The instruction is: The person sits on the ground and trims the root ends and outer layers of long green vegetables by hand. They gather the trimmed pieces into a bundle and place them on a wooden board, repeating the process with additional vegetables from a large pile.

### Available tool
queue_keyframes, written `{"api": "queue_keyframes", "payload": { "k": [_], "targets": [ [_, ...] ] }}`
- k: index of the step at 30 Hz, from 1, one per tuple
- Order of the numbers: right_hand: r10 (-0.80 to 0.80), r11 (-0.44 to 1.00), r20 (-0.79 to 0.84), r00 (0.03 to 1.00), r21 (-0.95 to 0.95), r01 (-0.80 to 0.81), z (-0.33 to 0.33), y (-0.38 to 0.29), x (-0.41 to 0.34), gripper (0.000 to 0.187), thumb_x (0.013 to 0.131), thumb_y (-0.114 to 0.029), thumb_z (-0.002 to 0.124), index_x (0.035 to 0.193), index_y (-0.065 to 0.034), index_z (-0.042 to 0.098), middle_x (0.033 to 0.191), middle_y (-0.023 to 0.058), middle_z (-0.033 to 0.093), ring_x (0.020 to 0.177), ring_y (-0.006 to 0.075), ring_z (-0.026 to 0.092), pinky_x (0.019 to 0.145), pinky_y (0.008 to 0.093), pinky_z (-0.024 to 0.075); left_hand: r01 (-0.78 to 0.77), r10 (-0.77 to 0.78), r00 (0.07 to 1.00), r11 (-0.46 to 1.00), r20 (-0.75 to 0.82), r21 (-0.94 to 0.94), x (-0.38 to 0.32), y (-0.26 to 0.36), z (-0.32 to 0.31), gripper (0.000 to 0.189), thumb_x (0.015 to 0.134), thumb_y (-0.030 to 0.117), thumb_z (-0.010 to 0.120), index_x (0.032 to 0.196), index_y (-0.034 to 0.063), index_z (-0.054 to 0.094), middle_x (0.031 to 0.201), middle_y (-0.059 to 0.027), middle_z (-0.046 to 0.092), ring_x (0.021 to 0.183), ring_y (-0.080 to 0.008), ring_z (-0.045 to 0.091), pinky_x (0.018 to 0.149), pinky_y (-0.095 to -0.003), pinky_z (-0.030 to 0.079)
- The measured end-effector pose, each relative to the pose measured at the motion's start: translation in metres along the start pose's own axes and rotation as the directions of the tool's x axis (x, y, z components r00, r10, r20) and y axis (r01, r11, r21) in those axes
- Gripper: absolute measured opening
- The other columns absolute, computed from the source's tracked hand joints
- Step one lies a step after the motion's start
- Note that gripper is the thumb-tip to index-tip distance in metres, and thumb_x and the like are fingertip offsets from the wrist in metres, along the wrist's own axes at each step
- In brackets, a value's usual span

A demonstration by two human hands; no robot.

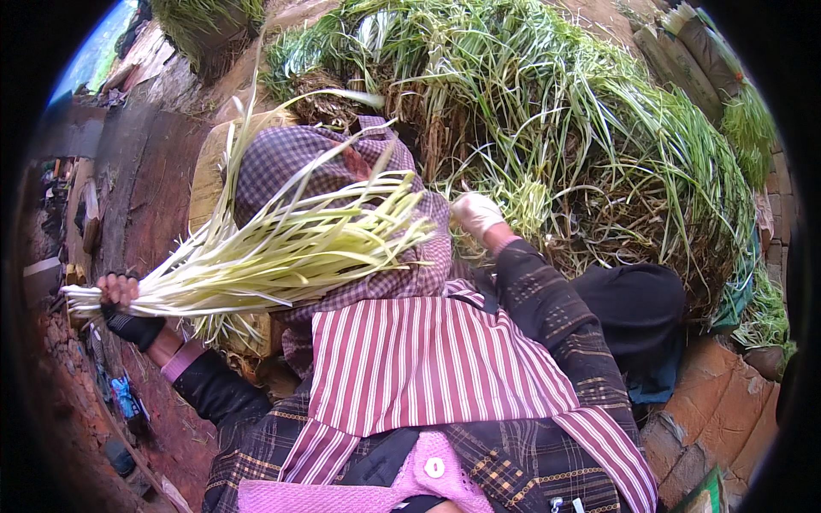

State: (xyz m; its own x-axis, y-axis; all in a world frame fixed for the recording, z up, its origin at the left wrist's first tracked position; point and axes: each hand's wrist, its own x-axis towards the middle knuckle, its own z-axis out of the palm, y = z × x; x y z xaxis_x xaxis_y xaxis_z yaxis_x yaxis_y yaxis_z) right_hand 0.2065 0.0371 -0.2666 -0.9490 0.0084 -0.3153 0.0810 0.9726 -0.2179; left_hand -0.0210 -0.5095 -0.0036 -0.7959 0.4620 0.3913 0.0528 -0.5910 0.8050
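Observation:
My left hand [120,304], in a black fingerless glove, grips a bunch of long pale yellow-green leafy stalks [276,256] near their white ends. Their leaf tips fan out to the right over the purple checked cloth [282,160] on my lap. My right hand [476,215], in a whitish glove, is beside the cloth's right edge, next to short yellowish leaves [529,205] at the near side of a large heap of green leafy stalks [577,109]. Its fingertips are partly hidden, so whether it holds anything cannot be told.
Dry brown roots and stems [616,224] lie in the heap's near side. More bundled greens [750,122] stand at the far right, and another green pile [199,25] is at the upper left. Reddish-brown boards [157,192] lie at the left, cardboard [712,404] at the lower right.

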Motion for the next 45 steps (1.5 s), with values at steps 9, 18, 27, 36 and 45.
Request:
{"api": "queue_keyframes", "payload": {
  "k": [9,18,27,36,45],
  "targets": [
    [0.357,0.486,-0.026,0.934,0.859,-0.162,-0.004,0.008,0.006,0.020,0.082,-0.022,0.071,0.082,-0.0022,0.067,0.061,-0.0007,0.057,0.051,0.0087,0.047,0.046,0.0278,0.0373,-0.117,0.029,0.948,0.958,0.317,0.260,0.060,0.138,0.054,0.007,0.094,0.014,0.052,0.094,0.0101,0.047,0.075,-0.0040,0.052,0.055,-0.0127,0.048,0.056,-0.0317,0.046],
    [0.338,0.567,-0.030,0.941,0.804,-0.178,0.001,0.021,-0.007,0.027,0.079,-0.028,0.067,0.077,-0.0008,0.068,0.063,0.0133,0.063,0.058,0.0234,0.060,0.058,0.0368,0.0461,-0.023,-0.033,0.930,0.989,0.366,0.146,0.024,0.034,0.148,0.018,0.090,0.008,0.058,0.091,0.0089,0.040,0.072,-0.0043,0.049,0.048,-0.0102,0.043,0.045,-0.0285,0.043],
    [0.257,0.078,-0.024,0.966,0.997,0.004,-0.035,0.007,0.005,0.022,0.085,-0.018,0.069,0.093,0.0022,0.066,0.076,0.0048,0.066,0.061,0.0119,0.057,0.056,0.0250,0.0468,0.012,-0.013,0.995,1.000,0.103,0.004,-0.022,-0.010,0.124,0.019,0.090,0.008,0.053,0.089,0.0116,0.035,0.066,0.0001,0.037,0.051,-0.0108,0.037,0.051,-0.0295,0.038],
    [0.363,0.155,-0.488,0.794,0.872,0.465,-0.165,-0.020,-0.043,0.020,0.090,-0.017,0.063,0.104,-0.0024,0.064,0.090,0.0058,0.070,0.059,0.0048,0.055,0.051,0.0171,0.0451,-0.073,0.061,0.974,0.996,0.216,0.047,-0.009,-0.015,0.160,0.018,0.091,0.011,0.053,0.089,0.0130,0.035,0.068,0.0002,0.038,0.053,-0.0102,0.039,0.051,-0.0289,0.039],
    [-0.302,0.227,-0.490,0.818,0.796,0.561,-0.191,-0.151,-0.074,0.021,0.079,-0.008,0.072,0.100,-0.0087,0.067,0.084,0.0088,0.069,0.072,0.0162,0.066,0.066,0.0301,0.0551,-0.168,0.110,0.859,0.983,0.499,0.073,0.023,-0.025,0.216,0.019,0.089,0.010,0.061,0.093,0.0120,0.042,0.057,0.0011,0.051,0.039,-0.0059,0.049,0.049,-0.0247,0.050]
  ]
}}
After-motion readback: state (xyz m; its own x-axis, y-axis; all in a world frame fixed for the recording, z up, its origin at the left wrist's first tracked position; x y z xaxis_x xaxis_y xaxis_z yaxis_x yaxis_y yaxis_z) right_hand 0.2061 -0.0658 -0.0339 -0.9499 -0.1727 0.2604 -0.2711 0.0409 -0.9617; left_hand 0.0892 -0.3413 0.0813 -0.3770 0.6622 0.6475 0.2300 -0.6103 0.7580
